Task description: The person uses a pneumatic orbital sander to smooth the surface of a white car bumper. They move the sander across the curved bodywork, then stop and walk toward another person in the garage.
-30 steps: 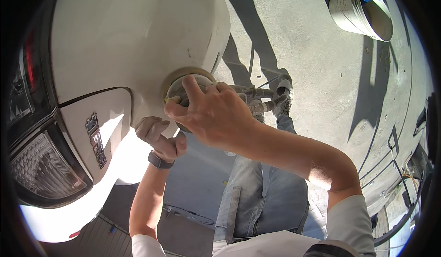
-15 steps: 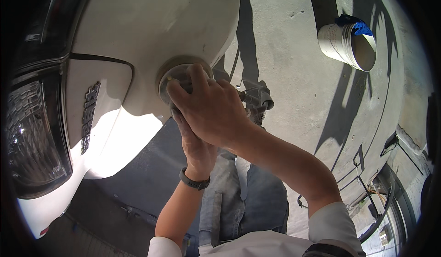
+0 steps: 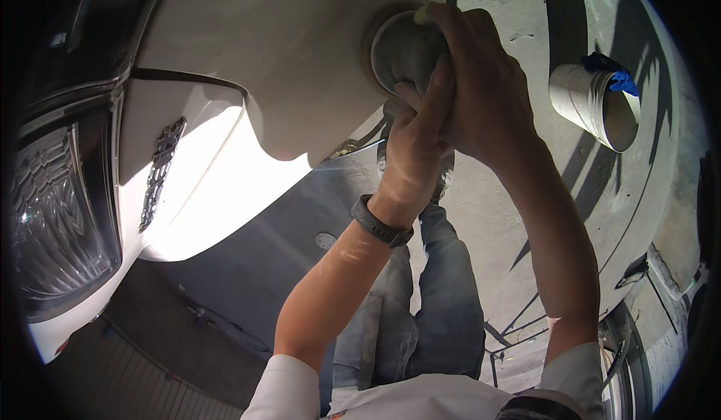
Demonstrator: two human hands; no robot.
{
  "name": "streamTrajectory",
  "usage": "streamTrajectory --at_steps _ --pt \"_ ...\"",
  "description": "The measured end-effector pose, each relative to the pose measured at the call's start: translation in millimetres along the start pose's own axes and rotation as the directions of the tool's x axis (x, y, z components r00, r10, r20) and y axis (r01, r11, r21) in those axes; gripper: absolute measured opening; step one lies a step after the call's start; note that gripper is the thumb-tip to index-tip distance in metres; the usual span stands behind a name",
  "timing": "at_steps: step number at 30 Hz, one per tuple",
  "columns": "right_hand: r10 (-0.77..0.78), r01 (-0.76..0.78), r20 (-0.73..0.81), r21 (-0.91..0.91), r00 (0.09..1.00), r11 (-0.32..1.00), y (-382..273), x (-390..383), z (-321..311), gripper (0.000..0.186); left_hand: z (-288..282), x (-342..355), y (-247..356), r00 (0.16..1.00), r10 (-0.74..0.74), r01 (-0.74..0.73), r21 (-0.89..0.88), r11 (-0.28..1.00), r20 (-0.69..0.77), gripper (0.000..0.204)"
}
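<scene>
One pale grey concrete floor [image 3: 492, 225], part sunlit, part shadowed. One white painted car body [image 3: 278, 37], curving before me. One clear ribbed lamp [image 3: 56, 210], dark-framed, set in that body. One white cylindrical plastic bucket [image 3: 574, 93], on the floor at right. Two bare hands: the right [image 3: 488, 89] curled over the tool's outer side, the left [image 3: 411, 138] part-closed, gripping its lower side. One grey, round, disc-faced tool [image 3: 409, 48], at the car body near its edge. One raised metallic emblem [image 3: 163, 173]. One blue cloth [image 3: 623, 83], over the bucket's rim. One dark wristband [image 3: 383, 225], left wrist
</scene>
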State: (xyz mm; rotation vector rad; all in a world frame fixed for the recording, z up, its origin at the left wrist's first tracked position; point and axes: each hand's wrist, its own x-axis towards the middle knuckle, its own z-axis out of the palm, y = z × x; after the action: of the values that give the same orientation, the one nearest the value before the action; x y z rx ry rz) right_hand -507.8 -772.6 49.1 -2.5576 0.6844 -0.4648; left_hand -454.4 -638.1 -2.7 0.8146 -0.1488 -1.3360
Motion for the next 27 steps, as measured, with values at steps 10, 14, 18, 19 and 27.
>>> streamTrajectory --at_steps 10,14,18,19,27 --pt "-0.009 -0.027 0.165 0.219 0.986 0.975 -145.4 -72.2 62.6 0.047 -26.1 -177.6 27.6 0.851 0.07 -0.112 -0.048 0.993 -0.521 0.071" --pt "0.025 -0.006 -0.082 0.227 0.996 0.974 -108.5 -93.0 37.6 0.061 -27.0 -162.9 23.0 0.767 0.166 -0.116 0.121 0.986 -0.62 0.073" --pt "0.31 -0.475 0.412 0.395 0.857 0.786 -40.9 -124.4 24.3 0.08 0.2 -118.6 18.9 0.788 0.266 -0.105 0.305 0.946 -0.555 0.07" --pt "0.295 -0.477 0.431 0.41 0.853 0.778 -27.5 -126.2 21.5 0.08 6.4 -102.7 20.1 0.789 0.277 -0.07 0.368 0.927 -0.548 0.068" --pt "0.332 -0.555 0.459 0.536 0.824 0.637 28.4 -109.7 5.4 0.085 16.1 -8.8 50.0 0.677 0.682 -0.032 0.937 -0.348 0.276 0.046"
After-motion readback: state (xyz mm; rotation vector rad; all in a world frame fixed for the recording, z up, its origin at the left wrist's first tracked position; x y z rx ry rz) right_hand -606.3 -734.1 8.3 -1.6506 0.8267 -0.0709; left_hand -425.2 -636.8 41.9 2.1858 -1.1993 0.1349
